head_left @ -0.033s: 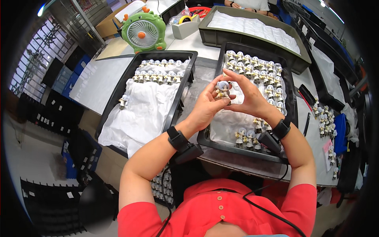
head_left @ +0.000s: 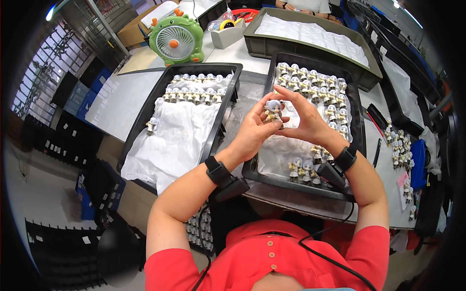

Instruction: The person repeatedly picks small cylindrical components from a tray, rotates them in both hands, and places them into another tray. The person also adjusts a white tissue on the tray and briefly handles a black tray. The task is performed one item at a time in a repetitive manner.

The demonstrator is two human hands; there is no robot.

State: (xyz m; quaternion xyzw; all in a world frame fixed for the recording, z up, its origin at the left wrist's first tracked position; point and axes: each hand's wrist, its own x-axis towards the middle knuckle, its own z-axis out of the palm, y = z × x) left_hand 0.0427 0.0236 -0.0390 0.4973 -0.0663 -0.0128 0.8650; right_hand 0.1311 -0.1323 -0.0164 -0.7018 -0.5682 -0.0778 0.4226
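Lightly, my left hand point(head_left: 256, 126) pinches a small, smooth pale-haired figurine point(head_left: 274, 110) between its fingers; my right hand point(head_left: 313, 119) arcs wide around it, contact unclear. It's above the right black tray point(head_left: 286, 184), partly blocking figurine rows point(head_left: 324, 86). Crumpled white lining point(head_left: 182, 128) covers the left tray point(head_left: 237, 80); a green fan point(head_left: 174, 43) stands far left.
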